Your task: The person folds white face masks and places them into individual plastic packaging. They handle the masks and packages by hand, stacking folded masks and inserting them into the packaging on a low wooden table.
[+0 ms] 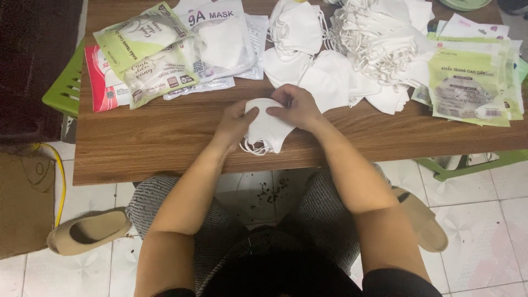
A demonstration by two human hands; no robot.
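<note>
Far left of the wooden table point(165, 148), a green plastic stool point(61, 91) pokes out from under its edge, with a yellow cable point(59, 176) curling down to the tiled floor point(484, 220) beside a beige slipper point(88, 231). On the table's left end lies a fan of sealed mask packets point(159, 55), green-and-white and clear ones overlapping a red one.

At the table's front edge, near its middle, the left hand point(235, 122) and right hand point(297, 105) meet on a single folded white face mask point(267, 129). The left hand's thumb and fingers pinch the mask's left upper edge; the right hand's fingers are curled and pressed onto its top right edge, thumb tucked under, so the exact grip there is hard to tell. The mask's lower part and its ear loops point(253, 147) hang just past the table's front edge, over the person's lap.

Behind the hands, a loose heap of white masks point(363, 44) spreads across the table's far side. On the table's right end sits a stack of green-printed packets point(473, 82).

The risk, I judge, lies in the dangling loops: they could snag on the table edge or tangle in the fingers, and a slackened pinch would likely let the mask slide off onto the floor. An elbow swung wide might also nudge the heap.
</note>
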